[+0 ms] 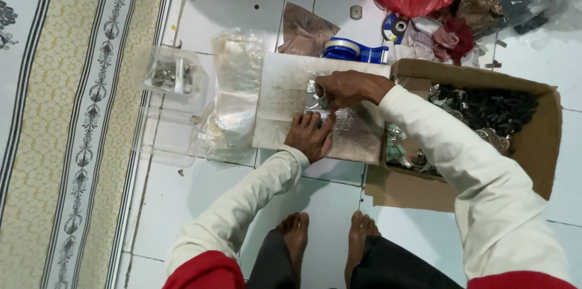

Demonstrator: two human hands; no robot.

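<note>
On the far left lies a patterned rug (66, 125). Next comes a clear box (173, 74) with small metal bits, then a pile of clear bags (233, 101). The left hand (310, 136) lies flat on a small clear bag (321, 107) on a white board (285, 92). The right hand (345, 89) pinches the bag's far edge. On the right sits a cardboard box (545, 143) of dark parts.
</note>
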